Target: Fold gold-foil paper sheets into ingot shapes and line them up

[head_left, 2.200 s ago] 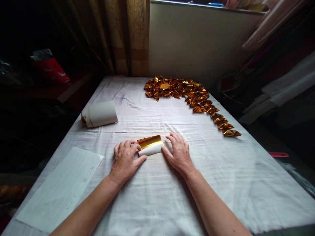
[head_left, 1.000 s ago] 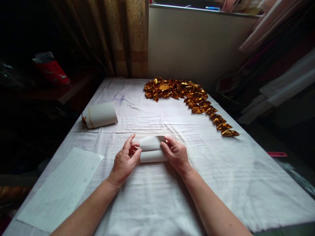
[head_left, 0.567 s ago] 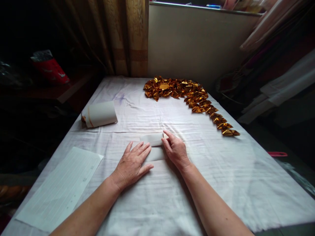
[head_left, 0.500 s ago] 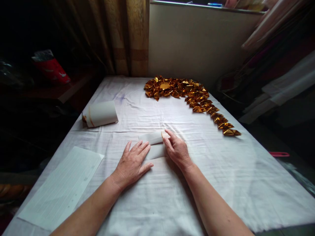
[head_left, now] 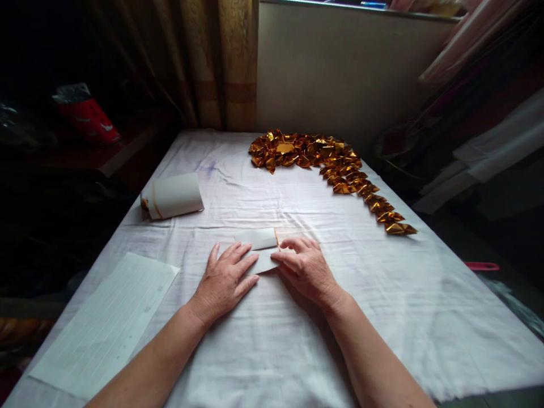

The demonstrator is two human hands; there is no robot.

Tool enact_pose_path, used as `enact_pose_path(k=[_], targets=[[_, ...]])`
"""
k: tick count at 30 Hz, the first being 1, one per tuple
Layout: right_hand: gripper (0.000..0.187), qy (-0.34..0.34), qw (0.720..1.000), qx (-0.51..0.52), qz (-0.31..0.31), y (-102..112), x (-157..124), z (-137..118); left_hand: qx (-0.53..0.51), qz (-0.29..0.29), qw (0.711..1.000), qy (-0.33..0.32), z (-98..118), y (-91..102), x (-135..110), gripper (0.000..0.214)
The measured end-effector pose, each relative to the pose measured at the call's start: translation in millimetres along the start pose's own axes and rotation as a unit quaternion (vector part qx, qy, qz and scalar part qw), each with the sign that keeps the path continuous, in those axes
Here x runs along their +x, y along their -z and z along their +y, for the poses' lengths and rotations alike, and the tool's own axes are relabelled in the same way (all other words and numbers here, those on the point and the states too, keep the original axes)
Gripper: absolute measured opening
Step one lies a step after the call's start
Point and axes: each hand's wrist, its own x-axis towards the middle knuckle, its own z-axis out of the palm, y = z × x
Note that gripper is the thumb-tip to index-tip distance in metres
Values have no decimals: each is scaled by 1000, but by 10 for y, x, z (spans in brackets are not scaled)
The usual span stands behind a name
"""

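Note:
A small folded sheet of foil paper (head_left: 260,245), white side up with a thin gold edge showing at its right end, lies on the white cloth (head_left: 272,317). My left hand (head_left: 225,279) rests flat on its left part, fingers stretched out. My right hand (head_left: 306,268) lies over its right end with the fingers curled and pressing down along the fold. A long curved row of folded gold foil pieces (head_left: 327,167) sits at the far right of the cloth.
A roll of white-backed paper (head_left: 172,196) lies at the left edge of the cloth. A lined white sheet (head_left: 106,323) lies at the near left. A red bag (head_left: 85,116) sits on dark furniture to the left. Curtain and wall stand behind.
The sheet, first showing its gold side, was lifted and folded white side out, then laid down. My left hand flattened on it and my right hand slid leftward along the fold.

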Motion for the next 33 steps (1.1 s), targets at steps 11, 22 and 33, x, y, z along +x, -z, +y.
enact_pose_path(k=[11,22,33], targets=[[13,3,994,104,-19,-39,19,31,-61,26,998,-5,-7,93,-58,25],[10,-107,990,93,13,-185,173,-27,-76,141,986,44,-48,-1,62,21],[11,-132,991,30,12,-233,206,-64,-7,87,996,12,-9,31,32,29]])
